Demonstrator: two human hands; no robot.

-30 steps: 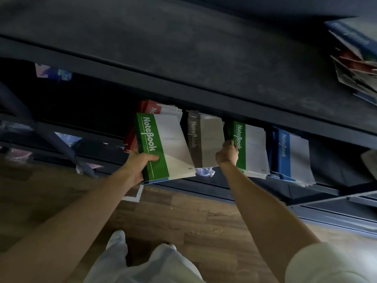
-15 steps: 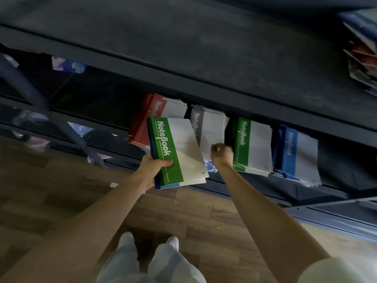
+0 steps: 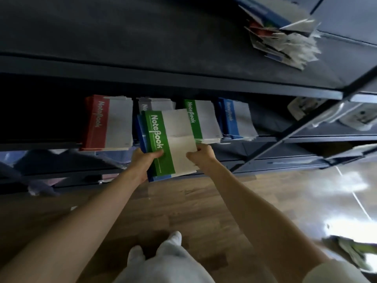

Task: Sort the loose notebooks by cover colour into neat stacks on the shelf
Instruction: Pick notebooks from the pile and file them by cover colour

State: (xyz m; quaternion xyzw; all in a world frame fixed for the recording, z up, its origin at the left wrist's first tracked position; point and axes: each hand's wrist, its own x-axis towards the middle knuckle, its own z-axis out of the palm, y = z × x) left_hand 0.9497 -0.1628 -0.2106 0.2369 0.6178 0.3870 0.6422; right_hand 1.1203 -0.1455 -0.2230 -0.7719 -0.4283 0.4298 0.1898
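We hold a green notebook (image 3: 158,139) atop blue notebooks (image 3: 160,178), just left of the green stack (image 3: 204,121) & in front of the grey stack (image 3: 155,103). Left hand (image 3: 142,163) grips the bundle's btm-left corner, thumb on the cover, fingers curled under. Right hand (image 3: 202,156) pinches its right edge, fingers curled. Red stack (image 3: 106,123) lies further left of the green stack, blue stack (image 3: 234,119) just right, all on the shelf (image 3: 295,138).

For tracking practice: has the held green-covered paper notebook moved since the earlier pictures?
Yes: the green notebook moved right, off the red notebook stack, over the grey stack.
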